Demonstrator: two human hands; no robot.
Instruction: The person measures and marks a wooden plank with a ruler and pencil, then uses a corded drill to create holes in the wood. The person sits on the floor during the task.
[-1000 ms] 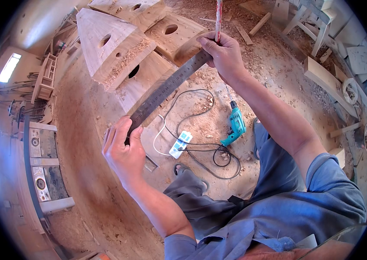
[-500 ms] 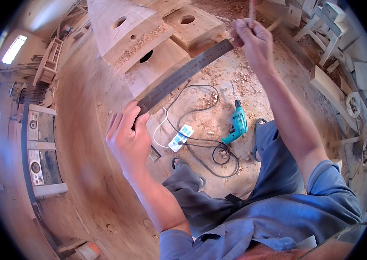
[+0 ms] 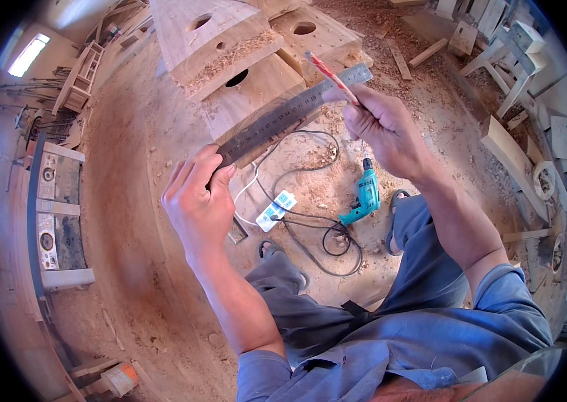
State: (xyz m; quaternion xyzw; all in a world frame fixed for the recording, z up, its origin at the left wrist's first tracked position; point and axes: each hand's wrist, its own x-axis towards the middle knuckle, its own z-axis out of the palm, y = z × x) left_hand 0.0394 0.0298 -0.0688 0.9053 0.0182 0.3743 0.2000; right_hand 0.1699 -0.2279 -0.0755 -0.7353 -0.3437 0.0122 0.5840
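A long steel ruler slants up to the right in the air, its near left end pinched by the thumb and fingers of my left hand. My right hand is closed around a red striped pencil, which points up and left across the ruler's far part. One right finger lies near the ruler's lower edge; whether it touches, I cannot tell. Beyond the ruler, large wooden blocks with round holes stand on the floor, wood shavings on one ledge.
A teal power drill lies on the floor between my feet, beside a white power strip and a looped black cord. At right are a wooden stool and a long beam. Shavings litter the floor.
My right hand has come off the ruler's far end and moved nearer to me. The pencil has swung from upright to leaning left over the ruler. My left hand has kept its hold.
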